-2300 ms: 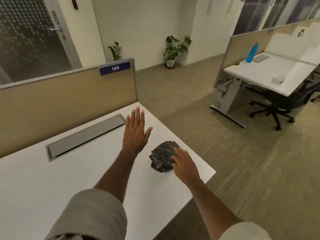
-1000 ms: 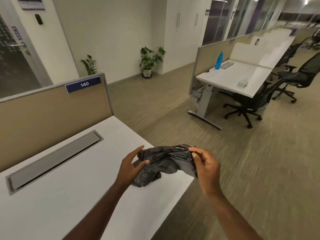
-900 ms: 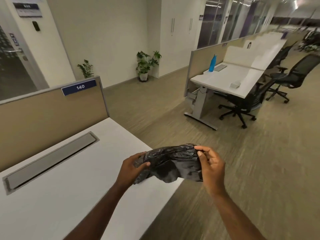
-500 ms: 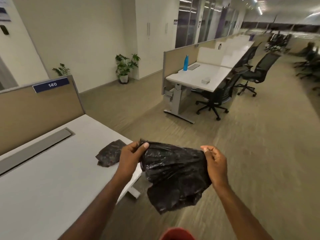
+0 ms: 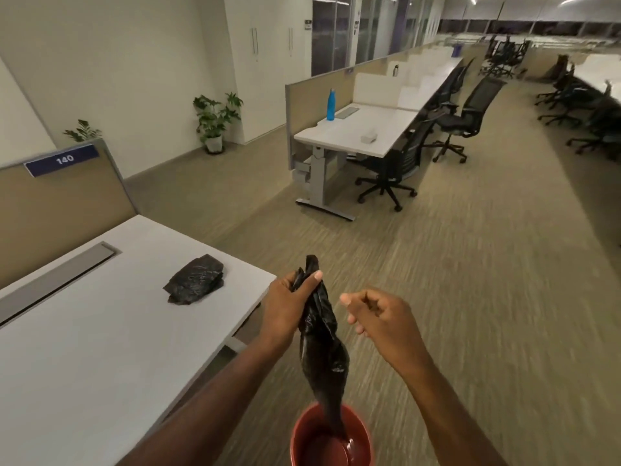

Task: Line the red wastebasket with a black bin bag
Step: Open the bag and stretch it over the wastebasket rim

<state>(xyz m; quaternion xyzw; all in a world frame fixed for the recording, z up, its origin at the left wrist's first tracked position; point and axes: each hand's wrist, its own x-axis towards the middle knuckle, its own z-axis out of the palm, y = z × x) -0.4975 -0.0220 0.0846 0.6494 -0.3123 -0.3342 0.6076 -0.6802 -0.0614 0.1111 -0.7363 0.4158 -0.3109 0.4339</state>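
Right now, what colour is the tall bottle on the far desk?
Blue; the tall bottle shows clearly in the head view.

Red wastebasket (image 5: 331, 442) cut by bottom edge; bin bag (image 5: 322, 351) tip hidden inside.

The office is evenly but rather dimly lit, with a warm cast from ceiling light strips (image 5: 571, 0) at about one o'clock and darkening towards the corners. The carpet (image 5: 487, 297) is streaked with motion blur from three to six o'clock, and the far chairs at two o'clock are soft. Wide-angle bending curves the wall and partition lines at the edges, and a small glare shows inside the red wastebasket (image 5: 364, 442) at six o'clock.
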